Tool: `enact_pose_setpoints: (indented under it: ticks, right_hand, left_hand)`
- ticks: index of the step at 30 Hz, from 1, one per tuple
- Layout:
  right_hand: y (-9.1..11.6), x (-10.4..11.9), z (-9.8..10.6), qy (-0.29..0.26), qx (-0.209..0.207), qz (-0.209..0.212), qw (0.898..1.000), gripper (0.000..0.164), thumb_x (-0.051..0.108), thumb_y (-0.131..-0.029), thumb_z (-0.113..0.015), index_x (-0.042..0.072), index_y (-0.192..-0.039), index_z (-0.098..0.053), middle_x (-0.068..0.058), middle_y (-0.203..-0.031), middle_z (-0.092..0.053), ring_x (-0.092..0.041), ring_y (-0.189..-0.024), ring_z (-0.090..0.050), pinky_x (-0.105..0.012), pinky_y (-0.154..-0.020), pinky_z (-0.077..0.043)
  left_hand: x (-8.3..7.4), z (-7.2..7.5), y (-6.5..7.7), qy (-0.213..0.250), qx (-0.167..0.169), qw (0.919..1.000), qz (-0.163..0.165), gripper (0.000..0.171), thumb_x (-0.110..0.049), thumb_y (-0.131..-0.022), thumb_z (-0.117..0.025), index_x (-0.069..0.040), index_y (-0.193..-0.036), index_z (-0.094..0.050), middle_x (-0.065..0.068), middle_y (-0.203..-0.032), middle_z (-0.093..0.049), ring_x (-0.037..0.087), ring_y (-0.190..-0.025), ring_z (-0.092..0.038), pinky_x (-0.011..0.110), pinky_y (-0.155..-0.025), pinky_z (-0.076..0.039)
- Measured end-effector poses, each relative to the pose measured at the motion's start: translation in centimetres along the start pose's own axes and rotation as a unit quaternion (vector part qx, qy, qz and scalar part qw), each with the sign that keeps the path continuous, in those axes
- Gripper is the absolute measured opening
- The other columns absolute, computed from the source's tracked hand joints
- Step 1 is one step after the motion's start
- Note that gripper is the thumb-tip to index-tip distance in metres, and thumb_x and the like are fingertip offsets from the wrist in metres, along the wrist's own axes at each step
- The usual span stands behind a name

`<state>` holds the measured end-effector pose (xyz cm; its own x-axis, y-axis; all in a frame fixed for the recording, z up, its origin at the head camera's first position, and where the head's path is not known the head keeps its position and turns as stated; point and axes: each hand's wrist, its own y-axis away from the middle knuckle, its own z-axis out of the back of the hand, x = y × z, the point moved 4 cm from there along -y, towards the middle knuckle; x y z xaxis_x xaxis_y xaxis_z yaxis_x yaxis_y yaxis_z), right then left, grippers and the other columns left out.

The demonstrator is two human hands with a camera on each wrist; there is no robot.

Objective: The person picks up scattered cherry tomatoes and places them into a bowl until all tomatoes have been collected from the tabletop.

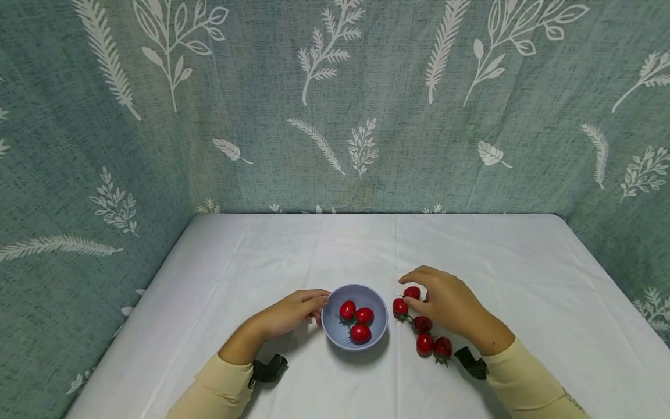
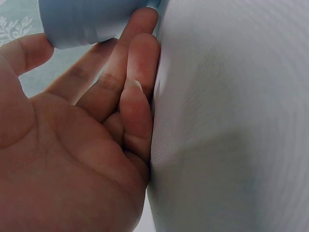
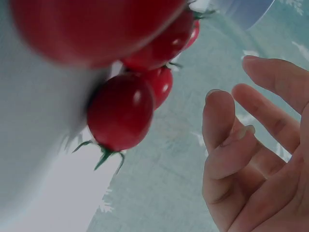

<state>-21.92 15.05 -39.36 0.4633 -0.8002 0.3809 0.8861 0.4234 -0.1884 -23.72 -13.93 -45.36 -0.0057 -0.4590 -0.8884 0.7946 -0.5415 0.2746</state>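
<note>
A small blue-grey bowl (image 1: 330, 333) stands on the white tablecloth with three red cherry tomatoes (image 1: 360, 333) in it. My left hand (image 1: 290, 313) holds the bowl's left side. In the left wrist view the thumb (image 2: 36, 50) meets the bowl's wall near the rim, and fingers reach to its side and base. Right of the bowl lie several loose cherry tomatoes (image 1: 425, 344) with green stalks. Over the far ones hovers my right hand (image 1: 445, 299), thumb and fingers apart. The right wrist view shows nothing between its fingers, and a tomato (image 3: 120, 112) beside them.
White cloth covers the table (image 1: 293, 250). Green leaf-patterned fabric (image 1: 398, 139) hangs behind it and along the sides. A black strap device (image 1: 269, 369) sits at the left wrist, and another dark device (image 1: 470, 363) at the right.
</note>
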Motion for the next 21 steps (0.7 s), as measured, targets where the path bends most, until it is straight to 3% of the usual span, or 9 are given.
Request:
enact_pose_setpoints:
  ticks: [6,11,21]
  right_hand:
    - [-0.1,-0.7,0.0,0.004,-0.003,-0.009,1.0,0.033,0.018,-0.084,-0.08,0.012,-0.116,-0.072,-0.006,-0.117,-0.071,-0.02,-0.089,-0.065,-0.035,-0.074,-0.055]
    - [-0.2,-1.1,-0.1,0.004,0.002,-0.017,1.0,0.033,0.017,-0.084,-0.08,0.012,-0.116,-0.073,-0.008,-0.118,-0.07,-0.029,-0.107,-0.067,-0.047,-0.088,-0.056]
    - [-0.3,-2.0,-0.7,-0.002,0.021,-0.02,1.0,0.033,0.017,-0.084,-0.08,0.011,-0.115,-0.072,-0.008,-0.117,-0.071,-0.023,-0.097,-0.066,-0.039,-0.079,-0.056]
  left_hand:
    - [-0.1,0.0,0.0,-0.001,0.0,1.0,-0.007,0.046,-0.028,-0.107,-0.042,0.002,-0.142,-0.051,0.002,-0.091,-0.06,0.015,-0.088,-0.057,0.03,-0.081,-0.042]
    - [-0.2,0.0,0.0,-0.005,-0.002,0.9999,-0.013,0.046,-0.027,-0.107,-0.042,0.002,-0.141,-0.051,0.002,-0.092,-0.062,0.015,-0.088,-0.058,0.03,-0.083,-0.042]
    - [0.0,0.0,0.0,-0.002,0.0,1.0,-0.005,0.047,-0.029,-0.107,-0.041,0.001,-0.142,-0.051,0.002,-0.093,-0.064,0.013,-0.088,-0.059,0.03,-0.083,-0.042]
